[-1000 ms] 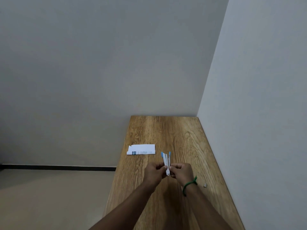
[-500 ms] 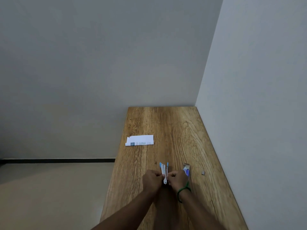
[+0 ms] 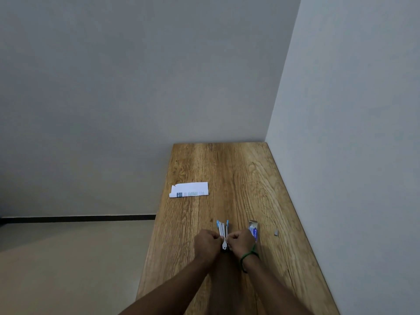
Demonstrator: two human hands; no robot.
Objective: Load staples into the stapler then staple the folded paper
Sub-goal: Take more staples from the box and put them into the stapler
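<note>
Both hands close together low over the near middle of the wooden table [image 3: 238, 173]. Left hand [image 3: 207, 243] curled tight, pinching the left side of the stapler [image 3: 223, 230]. Right hand [image 3: 241, 243] curled tight too, pinching the right side of it. Green band [image 3: 248, 256] around the right wrist.

Stapler opened up, two thin white arms with blue tips spread apart and pointing toward the far edge. A small white tab sticking out at the near end, between the two hands. Bottom of the stapler hidden by the fingers, so cannot tell whether it touches the wood. Too small to tell whether any staples sit inside.

Little staple box [image 3: 253, 228] lying on the table just beside the right hand, on the side toward the right edge. White and blue, far flap open, near end partly hidden behind the right hand. A tiny grey piece [image 3: 276, 233] alone on the wood, farther toward the right edge, apart from the box. Too small to name for sure.

Folded paper [image 3: 189, 189] lying flat at the left edge of the table, well apart from the hands, toward the far side. White, with a strip of print along its near side. One corner hanging a bit over the left edge.

Nothing between the hands and the paper but bare wood. Grey walls [image 3: 341, 110] touching the far edge and the right edge. Pale floor [image 3: 68, 258] down past the left edge.
</note>
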